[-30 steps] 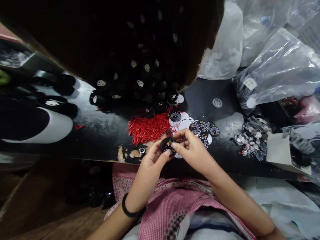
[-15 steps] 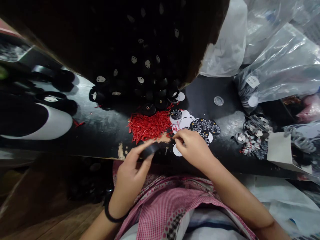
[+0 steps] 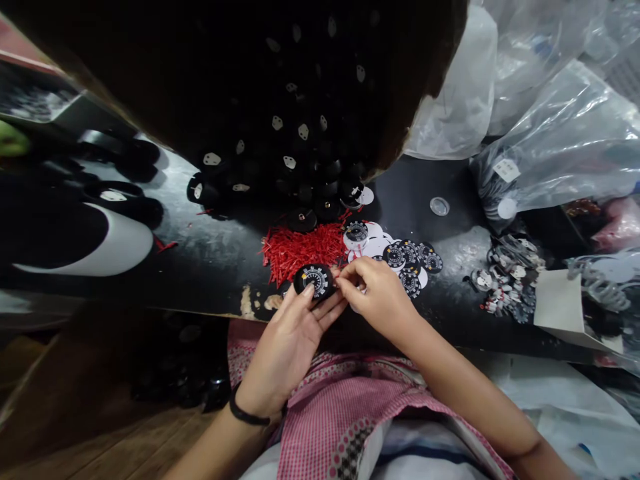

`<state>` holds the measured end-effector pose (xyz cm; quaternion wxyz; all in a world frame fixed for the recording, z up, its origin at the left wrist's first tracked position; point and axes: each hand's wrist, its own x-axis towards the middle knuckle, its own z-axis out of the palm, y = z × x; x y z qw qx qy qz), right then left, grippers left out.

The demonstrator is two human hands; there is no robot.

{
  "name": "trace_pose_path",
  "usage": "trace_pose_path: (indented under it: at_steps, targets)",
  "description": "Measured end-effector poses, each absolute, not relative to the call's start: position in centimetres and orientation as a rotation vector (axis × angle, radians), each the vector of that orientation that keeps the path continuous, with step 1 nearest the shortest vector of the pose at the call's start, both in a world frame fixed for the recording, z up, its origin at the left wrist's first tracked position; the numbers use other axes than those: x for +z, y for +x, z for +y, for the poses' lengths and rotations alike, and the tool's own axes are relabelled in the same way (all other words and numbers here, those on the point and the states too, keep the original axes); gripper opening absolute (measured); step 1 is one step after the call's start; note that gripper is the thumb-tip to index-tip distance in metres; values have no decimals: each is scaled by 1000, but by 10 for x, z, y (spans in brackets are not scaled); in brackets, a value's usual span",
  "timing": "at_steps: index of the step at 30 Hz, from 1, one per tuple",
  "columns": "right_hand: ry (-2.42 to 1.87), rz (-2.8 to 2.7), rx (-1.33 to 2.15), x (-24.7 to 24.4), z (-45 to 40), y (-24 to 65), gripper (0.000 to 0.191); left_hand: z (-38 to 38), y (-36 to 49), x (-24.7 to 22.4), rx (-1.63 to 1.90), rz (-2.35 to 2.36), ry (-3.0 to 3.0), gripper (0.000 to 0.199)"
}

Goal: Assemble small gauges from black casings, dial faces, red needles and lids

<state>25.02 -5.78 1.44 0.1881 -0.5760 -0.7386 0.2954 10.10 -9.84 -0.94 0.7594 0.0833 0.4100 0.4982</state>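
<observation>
Beside red pins (image 3: 303, 248) | left hand (image 3: 293, 340) grips gauge (image 3: 313, 279) — right hand (image 3: 381, 299) pinched, contents unclear | dial discs (image 3: 407, 257) beyond

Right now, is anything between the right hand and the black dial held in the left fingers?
Nothing visible. The right hand has its fingertips beside the black dial, which rests on the left hand; the red pins lie behind.

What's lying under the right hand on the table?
Printed gauge dial discs spread out from beneath the right hand, some face up, some showing white backs. How many lie under the palm is hidden.
</observation>
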Motion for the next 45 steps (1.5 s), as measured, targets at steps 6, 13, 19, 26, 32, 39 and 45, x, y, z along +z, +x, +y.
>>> trace_pose_path:
  at_steps: [6,13,19,26,32,39,45]
  targets:
    - [-1479,-2168,693,21,-65,254,8,-97,100,-4,1228,1078,457,31]
    - [-1451,-2036,875,33,-69,250,12,-92,110,-10,1152,1129,541,28]
    - [-1490,-2043,849,34,-72,251,12,-98,111,-17,1160,1113,719,22]
    - [-1440,-1969,919,37,-80,248,16,-100,108,-6,1206,1249,896,14]
    - [-1487,-1881,970,37,-88,244,20,-102,106,2,1220,1402,1095,16]
    - [-1425,-1984,803,39,-79,248,17,-97,98,-4,1046,1157,770,25]
    - [-1339,-2330,355,31,-69,249,12,-103,94,-9,1004,1216,689,41]
